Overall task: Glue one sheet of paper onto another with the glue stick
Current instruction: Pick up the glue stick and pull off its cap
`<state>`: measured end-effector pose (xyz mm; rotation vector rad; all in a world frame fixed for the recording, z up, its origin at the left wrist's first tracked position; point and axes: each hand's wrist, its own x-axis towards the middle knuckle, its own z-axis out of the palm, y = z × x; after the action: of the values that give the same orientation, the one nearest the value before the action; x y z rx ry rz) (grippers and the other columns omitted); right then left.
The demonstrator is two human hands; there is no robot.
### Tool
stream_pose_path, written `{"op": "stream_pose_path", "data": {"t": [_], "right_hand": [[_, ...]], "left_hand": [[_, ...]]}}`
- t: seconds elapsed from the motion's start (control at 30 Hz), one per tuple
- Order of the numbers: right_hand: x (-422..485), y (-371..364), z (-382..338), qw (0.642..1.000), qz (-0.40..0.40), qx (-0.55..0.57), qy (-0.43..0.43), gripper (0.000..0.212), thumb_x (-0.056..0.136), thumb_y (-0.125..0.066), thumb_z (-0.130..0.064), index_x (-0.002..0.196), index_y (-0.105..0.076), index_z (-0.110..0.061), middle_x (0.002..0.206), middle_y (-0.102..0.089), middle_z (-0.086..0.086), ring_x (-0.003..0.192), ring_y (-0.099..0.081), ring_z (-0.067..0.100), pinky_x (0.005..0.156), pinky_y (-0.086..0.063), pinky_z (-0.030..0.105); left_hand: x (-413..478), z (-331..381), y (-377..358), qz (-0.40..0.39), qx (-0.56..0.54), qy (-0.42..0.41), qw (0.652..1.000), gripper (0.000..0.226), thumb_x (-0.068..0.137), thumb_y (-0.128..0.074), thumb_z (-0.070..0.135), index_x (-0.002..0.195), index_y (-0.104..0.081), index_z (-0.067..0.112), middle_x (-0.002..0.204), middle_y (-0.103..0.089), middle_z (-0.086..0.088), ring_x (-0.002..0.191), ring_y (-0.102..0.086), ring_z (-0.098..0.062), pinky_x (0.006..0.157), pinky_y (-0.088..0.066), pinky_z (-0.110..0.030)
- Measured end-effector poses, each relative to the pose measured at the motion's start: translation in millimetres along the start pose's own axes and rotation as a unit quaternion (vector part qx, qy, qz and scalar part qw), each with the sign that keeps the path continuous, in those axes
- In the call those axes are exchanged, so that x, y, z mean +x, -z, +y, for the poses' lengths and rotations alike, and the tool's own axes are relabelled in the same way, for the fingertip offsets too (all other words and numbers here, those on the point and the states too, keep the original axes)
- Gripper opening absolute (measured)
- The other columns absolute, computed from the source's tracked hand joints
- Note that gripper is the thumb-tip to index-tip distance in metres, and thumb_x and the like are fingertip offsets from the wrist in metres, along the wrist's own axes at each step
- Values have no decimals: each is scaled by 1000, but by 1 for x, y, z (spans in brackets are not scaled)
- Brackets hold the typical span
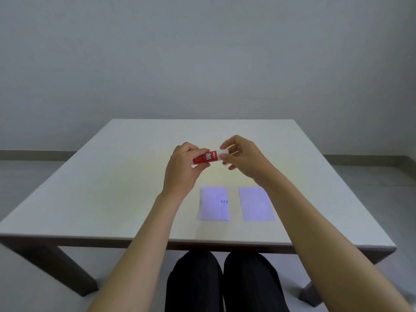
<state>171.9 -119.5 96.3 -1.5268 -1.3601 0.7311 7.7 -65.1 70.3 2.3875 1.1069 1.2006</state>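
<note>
Head view, the only one: both hands are up over the middle of the surface (94, 181), w/ the glue stick (206, 156) held sideways between them, clear of the top.

Left hand (182, 167) has its fingers (203, 164) closed around the red barrel, thumb on top, so the label faces the camera. That looks like the anchoring grip: it keeps the body from turning.

Right hand (243, 157) has thumb and forefinger pinched shut on the white cap (224, 152) at the stick's right end; the other fingers are curled loosely below, not on anything. Cap appears seated on the barrel, no gap visible, though it's small and a bit blown out by the light. Prob. the uncapping step, i.e. task barely begun.

Two sheets lie flat on the surface, nearer the person than the hands. Left sheet (214, 203) has a small blue mark near its right edge; right sheet (256, 203) looks blank. They sit side by side, close but apart, not overlapping, w/ no glue on either as far as can be told. Parked like that they leave room to work above them, and either can be slid onto the other once one is coated.

Next move prob. needs a straight pull or twist on the cap while the left hand holds firm.
</note>
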Motion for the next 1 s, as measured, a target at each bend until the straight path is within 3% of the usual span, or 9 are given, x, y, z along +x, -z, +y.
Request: {"op": "stream_pose_path", "data": {"t": [0.1,0.2,0.37,0.47,0.53,0.6,0.7,0.83,1.0], "right_hand": [[0,2,-3,1000,11,16,-18,39,80,-70,-40,111,-56,-20,96,-64,2,75,-64,15,64,-51,28],[2,3,-3,996,47,-27,-75,51,87,-49,-60,86,-67,-12,68,-69,2,50,-61,14,51,-47,23],[0,8,-2,999,-47,-19,9,8,92,-58,-16,96,-63,-11,73,-65,2,61,-62,15,64,-46,27],[2,6,-7,998,-38,-43,-6,30,85,-67,-33,110,-58,-18,86,-67,3,65,-64,15,63,-45,25],[4,1,-11,998,-19,-52,-43,37,88,-57,-49,91,-62,-12,69,-68,5,50,-60,16,56,-46,24],[7,-2,-11,997,-2,-70,-40,35,94,-50,-39,75,-59,-11,59,-63,3,43,-54,16,52,-43,26],[7,-1,-9,996,-34,-77,11,5,89,-59,-22,91,-58,-18,77,-63,2,59,-55,13,56,-41,26],[8,-2,-8,998,-25,-46,-40,30,88,-59,-43,93,-58,-14,71,-65,0,51,-55,12,54,-41,24],[10,0,1,1000,3,1,6,10,91,-59,-14,95,-64,-8,70,-64,2,55,-59,12,60,-47,24]], "left_hand": [[2,1,4,10,2,0,1000,35,76,-75,13,110,-70,16,90,-55,4,90,-53,-20,74,-42,-27],[2,3,4,14,4,-1,1000,35,75,-76,14,110,-70,16,90,-54,6,89,-52,-18,73,-41,-26],[3,-1,6,18,11,6,1000,35,75,-76,14,109,-70,18,92,-57,3,89,-49,-15,73,-40,-25],[3,0,7,15,8,6,1000,35,75,-76,14,110,-70,18,92,-57,4,91,-51,-16,73,-43,-27],[4,2,6,16,8,2,1000,35,76,-75,15,110,-70,18,91,-56,5,91,-51,-17,72,-44,-29],[4,3,5,15,12,2,1000,35,76,-75,15,110,-70,19,93,-58,3,92,-51,-17,71,-43,-28],[4,1,6,11,22,19,1000,34,76,-75,18,110,-70,21,94,-58,4,93,-52,-17,70,-43,-28],[5,-1,6,8,25,32,999,33,77,-74,20,110,-69,23,93,-57,7,93,-52,-17,69,-46,-31],[5,-7,4,-6,32,52,998,30,78,-73,29,108,-69,29,90,-57,10,82,-53,-13,63,-41,-27]]}}
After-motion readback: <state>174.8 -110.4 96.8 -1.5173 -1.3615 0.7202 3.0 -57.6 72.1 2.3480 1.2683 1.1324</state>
